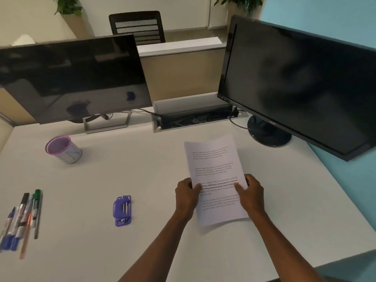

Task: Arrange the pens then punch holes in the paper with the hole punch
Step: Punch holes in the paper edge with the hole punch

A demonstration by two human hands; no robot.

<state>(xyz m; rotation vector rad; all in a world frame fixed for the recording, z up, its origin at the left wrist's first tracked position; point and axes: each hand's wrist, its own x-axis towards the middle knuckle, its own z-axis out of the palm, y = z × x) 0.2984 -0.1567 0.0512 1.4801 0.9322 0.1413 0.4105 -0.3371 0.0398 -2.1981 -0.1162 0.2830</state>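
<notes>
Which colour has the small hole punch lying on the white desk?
The small plastic hole punch is blue-purple with silver metal parts; the head view shows it best.

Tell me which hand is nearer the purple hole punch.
Left. The left hand grips the paper just right of the hole punch; the right hand grips the paper's far edge.

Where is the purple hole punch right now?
In the head view, the purple hole punch lies on the white desk, left of the printed paper, right of the loose pens.
</notes>
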